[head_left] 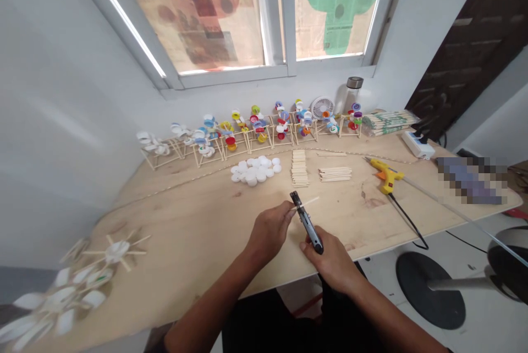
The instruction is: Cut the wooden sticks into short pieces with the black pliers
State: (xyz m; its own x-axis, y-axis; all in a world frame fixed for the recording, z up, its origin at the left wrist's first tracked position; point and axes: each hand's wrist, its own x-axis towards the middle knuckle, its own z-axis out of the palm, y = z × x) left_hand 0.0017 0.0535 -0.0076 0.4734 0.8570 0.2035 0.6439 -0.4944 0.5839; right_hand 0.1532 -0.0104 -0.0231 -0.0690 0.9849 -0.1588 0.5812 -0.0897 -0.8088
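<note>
Wooden table [185, 232] | white caps [256, 170] | stick piles [300, 169] beside them | yellow glue gun [386, 175] | wheeled frames [281, 128] along rear

We record a single view, taken from a camera worn on the person's head. We find it facing forward across the desk [185, 221] and pitched downward, with the window [270, 12] cut by the top border and the person's dark clothing [256, 320] at the bottom. The left hand [268, 232] and right hand [332, 257] fall below centre at close range, the forearms [218, 292] running in from the lower border. We rate the field as wide: it spans from the pale side wall [53, 94] to the dark panel [474, 28] at right, and looks down on a round black base [429, 292].
</note>
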